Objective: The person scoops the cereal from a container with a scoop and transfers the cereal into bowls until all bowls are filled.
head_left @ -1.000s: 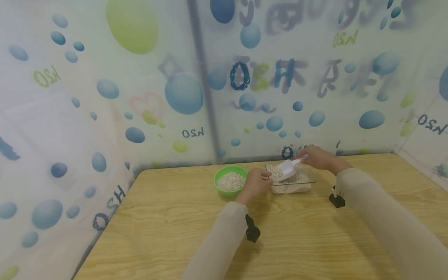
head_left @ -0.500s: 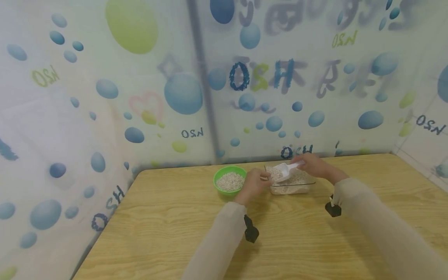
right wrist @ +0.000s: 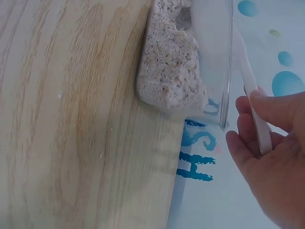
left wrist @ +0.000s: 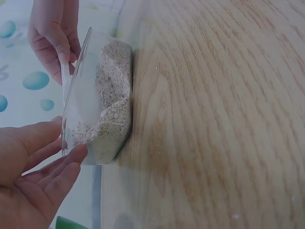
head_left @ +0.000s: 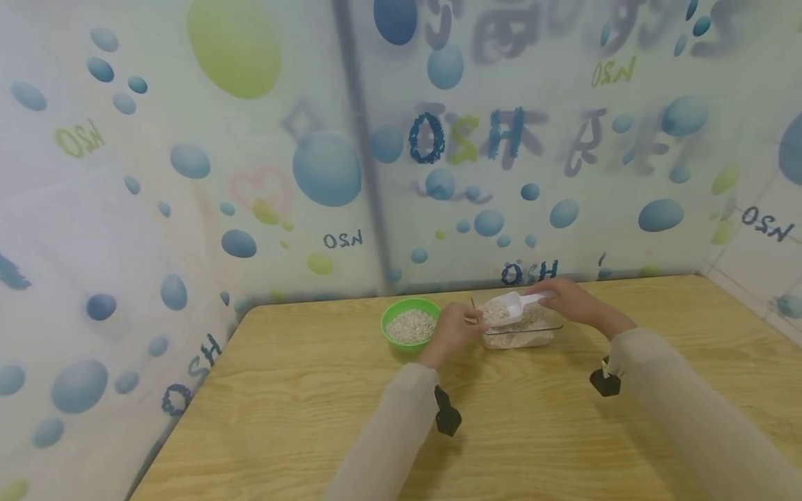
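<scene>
- White scoop (head_left: 512, 305): at the clear container, close to the bench's far edge and right of that edge's middle.
- Scoop heading: mouth toward the bench's left edge and slightly nearside, handle toward the right edge.
- Scoop long axis: roughly along the far edge, slightly skewed, handle end a bit farther back. Blade dips inside the container, showing through its wall in the left wrist view; handle runs out over the rim.
- Pale flakes (right wrist: 169, 71) fill part of the container, heaped unevenly. More show at the scoop's mouth; can't tell how full the blade is.
- Clear container (head_left: 526, 330): upright, long axis roughly parallel to the bench's far edge, one short end facing the left edge.
- Right hand (head_left: 570, 300): fingers gripping the scoop handle, thumb pressed along one side, fingertips curled on the other.
- Left hand (head_left: 452, 332): thumb and fingers pinching the container's left end at the rim.
- Green bowl (head_left: 410, 304): near the far edge, left of the container, flakes inside. Just beside the left hand, which overlaps its right side from the head camera; can't tell about contact.
- Bench (head_left: 282, 403): wood-grain top, far edge against a bubble-print sheet (head_left: 263, 174).
</scene>
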`<state>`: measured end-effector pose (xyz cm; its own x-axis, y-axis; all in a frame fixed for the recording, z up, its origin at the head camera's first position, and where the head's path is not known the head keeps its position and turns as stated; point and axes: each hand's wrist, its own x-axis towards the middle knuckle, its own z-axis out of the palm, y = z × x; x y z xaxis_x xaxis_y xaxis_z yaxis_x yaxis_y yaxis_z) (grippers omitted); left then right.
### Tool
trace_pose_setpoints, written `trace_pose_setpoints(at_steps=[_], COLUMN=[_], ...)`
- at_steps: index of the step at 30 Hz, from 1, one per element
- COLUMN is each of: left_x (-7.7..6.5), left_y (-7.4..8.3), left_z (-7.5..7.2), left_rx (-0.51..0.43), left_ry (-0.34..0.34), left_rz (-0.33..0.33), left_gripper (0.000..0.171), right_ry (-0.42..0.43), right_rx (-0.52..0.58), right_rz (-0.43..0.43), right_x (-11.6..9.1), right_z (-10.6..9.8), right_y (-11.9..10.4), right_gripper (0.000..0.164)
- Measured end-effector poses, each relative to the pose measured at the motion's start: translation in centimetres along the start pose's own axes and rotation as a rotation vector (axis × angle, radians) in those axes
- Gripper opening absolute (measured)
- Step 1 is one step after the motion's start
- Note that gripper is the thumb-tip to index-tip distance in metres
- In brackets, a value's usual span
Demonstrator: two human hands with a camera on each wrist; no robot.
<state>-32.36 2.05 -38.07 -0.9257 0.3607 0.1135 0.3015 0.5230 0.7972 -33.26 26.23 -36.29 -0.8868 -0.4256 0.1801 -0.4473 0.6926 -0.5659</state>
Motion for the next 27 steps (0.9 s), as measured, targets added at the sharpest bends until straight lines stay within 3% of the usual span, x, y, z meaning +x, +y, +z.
trace_pose_setpoints(at_steps=[12,20,27], left_x=[-0.3,-0.9,-1.4], left_y=[-0.2,-0.1,-0.6], left_z=[-0.7,-2.5,-4.5], left_rx=[-0.007,0.024,-0.016], left_ry=[-0.022,0.002,-0.002], left_rz=[0.01,0.04,0.022], left_gripper=[0.027,0.022,0.027], right_ry=[0.049,0.051,0.039], right_rx=[0.093,0.179,0.221], right_rz=[0.021,0.041,0.041], right_x=[-1.4,-1.4,-0.9], right_z=[-1.1,-1.5,-1.7], right_y=[0.2,-0.4,-1.6], right_gripper=[0.027,0.03,0.034])
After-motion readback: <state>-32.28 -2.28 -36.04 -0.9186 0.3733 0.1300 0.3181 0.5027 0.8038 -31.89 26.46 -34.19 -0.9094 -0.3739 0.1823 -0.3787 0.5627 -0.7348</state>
